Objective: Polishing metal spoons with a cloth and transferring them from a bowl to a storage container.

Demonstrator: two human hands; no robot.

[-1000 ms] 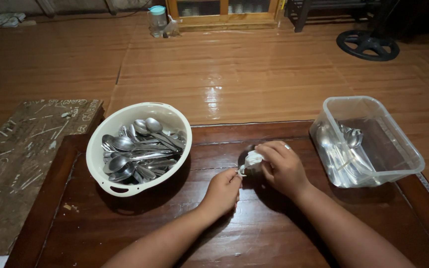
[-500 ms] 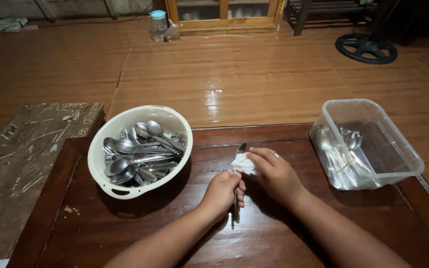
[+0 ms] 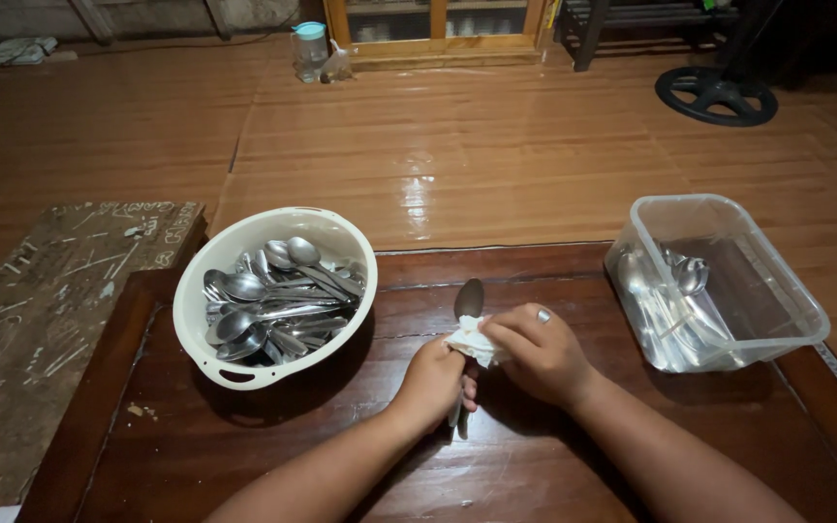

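Note:
My left hand (image 3: 433,380) grips the handle of a metal spoon (image 3: 468,297) whose bowl points away from me over the dark wooden table (image 3: 535,465). My right hand (image 3: 540,353), a ring on one finger, pinches a white tissue (image 3: 470,341) around the spoon's neck. A white round bowl (image 3: 207,329) to the left is full of several metal spoons (image 3: 273,295). To the right, a clear plastic container (image 3: 777,320) holds a few more spoons (image 3: 675,281).
A worn, scratched board (image 3: 41,320) lies left of the table. Beyond is a shiny wooden floor (image 3: 496,145), with a lidded jar (image 3: 308,44) by a wooden cabinet (image 3: 438,29) and a dark fan base (image 3: 717,95) at the back right.
The spoon has slid forward through the tissue, so its bowl now shows beyond my hands. My right hand with the tissue moved down toward the handle.

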